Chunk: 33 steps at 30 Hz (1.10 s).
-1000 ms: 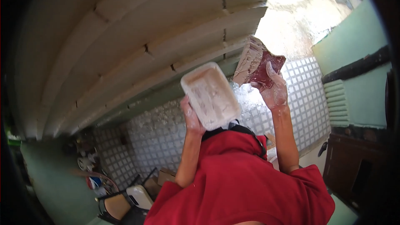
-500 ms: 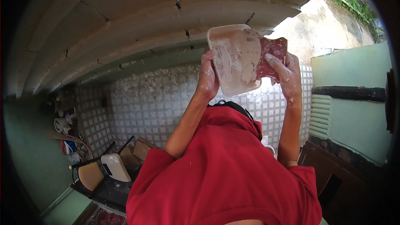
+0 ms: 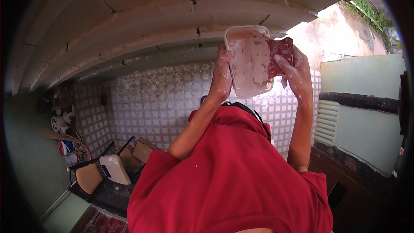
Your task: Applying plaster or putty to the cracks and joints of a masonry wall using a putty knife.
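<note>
A shallow, rectangular white plastic tray (image 3: 249, 62), smeared with pale plaster, is held up high in the upper middle of the view, just below a ribbed, cracked concrete ceiling (image 3: 172, 26). Its left edge is gripped by the left hand (image 3: 222, 75), whose fingers are curled around the rim and dusted white. A dark red rectangular sanding pad (image 3: 282, 54) is pressed against the tray's right side by the right hand (image 3: 297, 71), closed around it with the fingers lying over the pad's face. Both forearms are raised from the lower part of the view, and a red short-sleeved shirt (image 3: 228, 177) fills the near, lower centre.

Behind the hands, a wall of small white square tiles (image 3: 151, 103), flecked with plaster, is seen across the far middle. To the right, a pale green wall (image 3: 362, 103) is crossed by a dark horizontal band, with a ribbed white panel (image 3: 325, 123) beside it. In the lower left, a wooden chair with a tan seat (image 3: 88, 177) is seen next to a cream-coloured flat box (image 3: 114, 169), and a brown cardboard box (image 3: 144, 149) lies near them. Cluttered small objects are seen further left, too small to tell apart.
</note>
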{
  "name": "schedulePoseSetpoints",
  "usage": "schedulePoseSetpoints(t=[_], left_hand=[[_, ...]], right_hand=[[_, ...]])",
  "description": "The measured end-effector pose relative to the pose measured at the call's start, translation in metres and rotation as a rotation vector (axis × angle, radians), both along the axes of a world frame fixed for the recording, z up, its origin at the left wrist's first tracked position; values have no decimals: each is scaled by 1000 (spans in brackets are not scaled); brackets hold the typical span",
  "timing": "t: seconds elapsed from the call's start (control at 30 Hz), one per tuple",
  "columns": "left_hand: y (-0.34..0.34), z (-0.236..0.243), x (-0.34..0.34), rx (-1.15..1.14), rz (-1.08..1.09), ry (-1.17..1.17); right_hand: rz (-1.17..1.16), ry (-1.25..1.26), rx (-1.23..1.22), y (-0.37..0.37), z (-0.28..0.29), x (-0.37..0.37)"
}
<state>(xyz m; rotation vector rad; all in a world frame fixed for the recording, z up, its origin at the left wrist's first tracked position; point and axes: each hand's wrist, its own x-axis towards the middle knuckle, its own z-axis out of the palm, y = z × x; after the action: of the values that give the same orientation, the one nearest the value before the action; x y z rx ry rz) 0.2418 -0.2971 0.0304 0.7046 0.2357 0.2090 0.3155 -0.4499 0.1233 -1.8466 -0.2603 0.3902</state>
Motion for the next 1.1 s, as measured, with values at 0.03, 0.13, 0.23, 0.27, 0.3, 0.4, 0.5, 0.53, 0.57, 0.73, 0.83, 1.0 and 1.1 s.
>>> schedulePoseSetpoints(t=[0.03, 0.13, 0.23, 0.27, 0.3, 0.4, 0.5, 0.53, 0.57, 0.73, 0.83, 1.0, 1.1], left_hand=[[1, 1, 2, 2, -3, 1], [0, -1, 7, 16, -27, 4], [-5, -6, 11, 10, -38, 12], [-6, -7, 13, -7, -26, 17], [-8, -6, 15, -7, -34, 16], [-10, -7, 16, -83, -62, 9], [-15, -10, 22, -53, -105, 9], [-18, -12, 24, 4, -93, 28], [-22, -13, 26, 63, -79, 47], [-41, -22, 45, -6, -83, 57], [-60, -28, 56, 41, -89, 70], [-89, -22, 68, -12, -99, 56], [-100, -20, 77, -30, -112, 49]], right_hand=[[-16, -11, -8, -1, -2, 1], [-14, -43, -136, -1, -2, 0], [-48, -81, -117, -1, -16, -1], [-49, -119, -116, -2, -22, 0], [-50, -156, -114, -3, -27, 2], [-82, -154, -103, -8, -36, 6], [-79, -170, -116, -14, -38, 7], [-81, -174, -121, -16, -38, 10], [-77, -178, -112, -21, -42, 15], [-23, -149, -44, -45, -49, 33], [6, -184, -115, -63, -45, 36], [41, -114, -32, -102, -37, 60], [23, -111, -20, -112, -26, 70]])
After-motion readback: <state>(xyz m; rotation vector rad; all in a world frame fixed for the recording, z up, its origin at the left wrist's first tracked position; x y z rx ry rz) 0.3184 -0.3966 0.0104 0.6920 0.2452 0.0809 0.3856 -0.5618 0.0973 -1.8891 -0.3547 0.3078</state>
